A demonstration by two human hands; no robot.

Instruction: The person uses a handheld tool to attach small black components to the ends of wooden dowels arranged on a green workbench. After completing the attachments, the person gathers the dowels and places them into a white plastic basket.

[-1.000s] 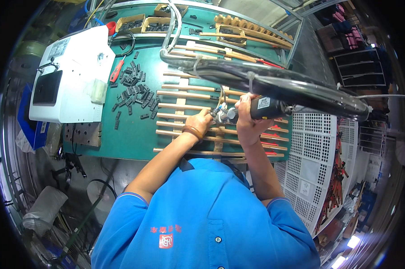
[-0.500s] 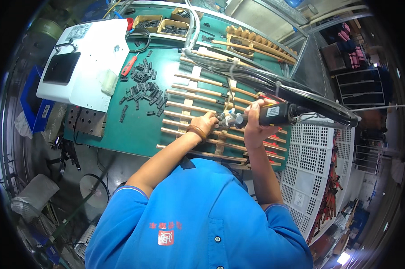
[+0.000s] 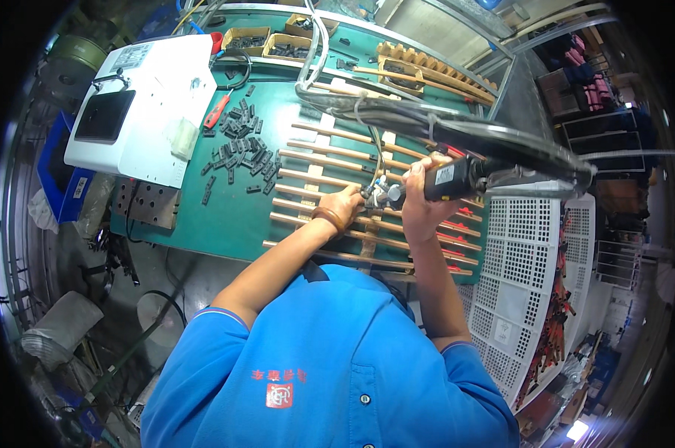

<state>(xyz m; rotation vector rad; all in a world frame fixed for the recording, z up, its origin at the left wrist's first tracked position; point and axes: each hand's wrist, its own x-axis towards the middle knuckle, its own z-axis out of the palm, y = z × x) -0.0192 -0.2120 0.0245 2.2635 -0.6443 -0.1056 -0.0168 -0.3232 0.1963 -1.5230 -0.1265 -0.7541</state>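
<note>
A person's two bare hands at work over a green desk (image 3: 206, 224), seen from above. We see the right hand (image 3: 422, 203) clamped around a black handheld tool (image 3: 451, 179), whose silvery nose points leftward, above the middle of the desk's right half. The left hand (image 3: 341, 204), a brown bracelet (image 3: 327, 218) at its wrist, has its fingers gathered just beside that nose, over the slender brown rods (image 3: 307, 177); we cannot tell whether they pinch anything, the contact being too small to make out. The rods lie side by side across pale strips, several bearing red parts toward their right ends. A bundle of hoses (image 3: 472, 132) passes over the rods near the tool. Left of the rods we note a loose heap of small black pieces (image 3: 242, 154), a red-handled screwdriver (image 3: 217, 110) near it, and a white machine (image 3: 154, 89) farther left.
</note>
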